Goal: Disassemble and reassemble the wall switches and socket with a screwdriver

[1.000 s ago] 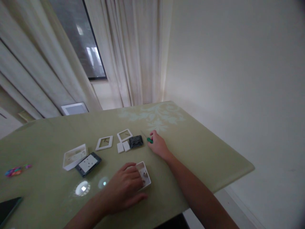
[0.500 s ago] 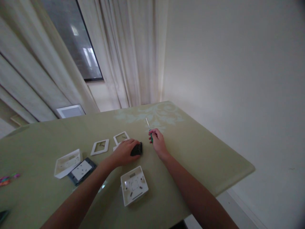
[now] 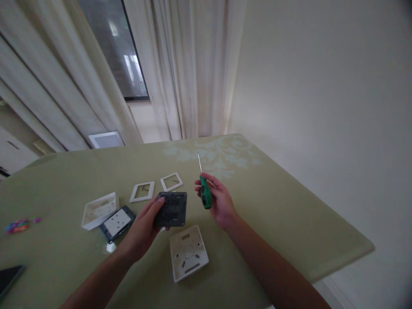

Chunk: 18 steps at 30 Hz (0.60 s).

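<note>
My left hand [image 3: 145, 227] grips a dark grey square wall-switch plate [image 3: 172, 209] by its left edge, thumb on top, holding it above the table. In my right hand [image 3: 221, 199] is a screwdriver [image 3: 206, 193] with a green and black handle, its thin metal shaft pointing away from me. Just below the plate lies a white square mounting box [image 3: 189, 254], open side up. Two white square frames [image 3: 142, 192] rest beyond my left hand, with small screws inside their openings. Left of that hand, a second dark plate with a white centre [image 3: 117, 224] leans against another white box [image 3: 100, 210].
A pale green cloth covers the table [image 3: 264, 206], whose right corner points toward the wall. Small colourful pieces [image 3: 22, 225] lie at the far left, near a dark flat object [image 3: 10, 277]. Curtains [image 3: 180, 77] and a window stand behind the table.
My left hand has lifted the dark plate off the table and brought it nearer, turning its flat face into view. My right hand has loosened its fingers around the screwdriver, showing more handle.
</note>
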Tool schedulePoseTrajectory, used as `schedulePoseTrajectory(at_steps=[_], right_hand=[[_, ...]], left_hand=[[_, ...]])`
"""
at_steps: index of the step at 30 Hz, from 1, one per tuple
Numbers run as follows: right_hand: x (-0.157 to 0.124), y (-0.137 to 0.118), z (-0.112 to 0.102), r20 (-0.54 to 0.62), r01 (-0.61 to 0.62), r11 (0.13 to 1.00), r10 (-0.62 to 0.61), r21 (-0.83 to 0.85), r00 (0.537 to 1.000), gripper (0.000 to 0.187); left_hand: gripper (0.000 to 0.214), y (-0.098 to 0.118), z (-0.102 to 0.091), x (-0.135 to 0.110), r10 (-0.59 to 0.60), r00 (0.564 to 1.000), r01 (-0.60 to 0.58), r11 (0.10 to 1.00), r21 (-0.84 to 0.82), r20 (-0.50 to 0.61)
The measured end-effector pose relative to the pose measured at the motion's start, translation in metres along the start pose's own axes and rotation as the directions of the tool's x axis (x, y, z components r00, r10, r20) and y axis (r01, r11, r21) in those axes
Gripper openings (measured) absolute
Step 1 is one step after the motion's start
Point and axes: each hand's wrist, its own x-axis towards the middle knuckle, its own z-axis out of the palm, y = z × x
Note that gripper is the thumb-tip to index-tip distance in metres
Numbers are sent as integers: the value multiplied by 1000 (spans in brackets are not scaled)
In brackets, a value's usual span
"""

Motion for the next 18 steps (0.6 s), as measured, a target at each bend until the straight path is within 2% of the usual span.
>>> schedulePoseTrajectory(at_steps=[4,7,9,11,15,18], right_hand=[[-16,2,11,122,8,1000,-7,0,992,45],[-24,4,15,157,77,994,-64,-76,986,50],[-27,6,16,161,105,984,-81,-147,984,45],[-29,7,16,167,124,969,-88,-216,982,36],[-33,8,15,282,165,919,-62,-357,957,29],[-37,5,16,394,171,916,-15,-363,919,31]], left_hand=[[50,-12,-16,-22,-55,998,56,998,-15,29],[58,-20,-24,-28,-56,985,56,998,8,163],[64,-22,-29,-29,-24,960,5,998,66,280],[67,-21,-32,-29,22,937,-68,990,122,348],[57,-18,-37,-26,95,917,-177,967,181,387],[49,-16,-39,-26,123,901,-250,931,267,417]])
